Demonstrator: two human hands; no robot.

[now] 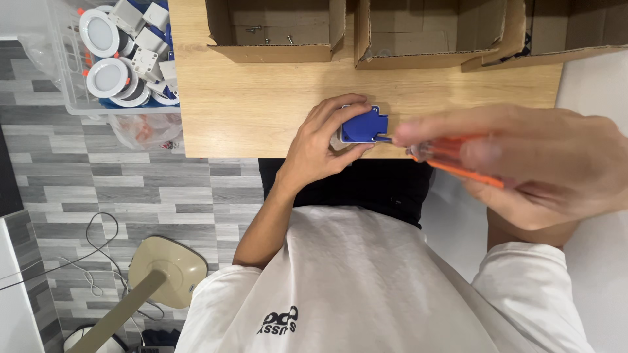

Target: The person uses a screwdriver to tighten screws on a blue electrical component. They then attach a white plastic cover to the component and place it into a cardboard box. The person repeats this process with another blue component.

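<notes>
The small blue plastic part (364,124) is pinched in the closed left hand (320,147) against the wooden table (248,104). An orange-handled screwdriver (451,159), gripped in the closed right hand (530,163), is best kept in line with the part beside the left fingertips, pressed steadily.

The small part (364,124) is blue. The screwdriver handle (458,158) is clear orange. The table (261,104) is pale wood-grain, the 3 boxes (275,52) brown cardboard, the floor (98,183) grey planks, the shirt (366,287) white.
</notes>
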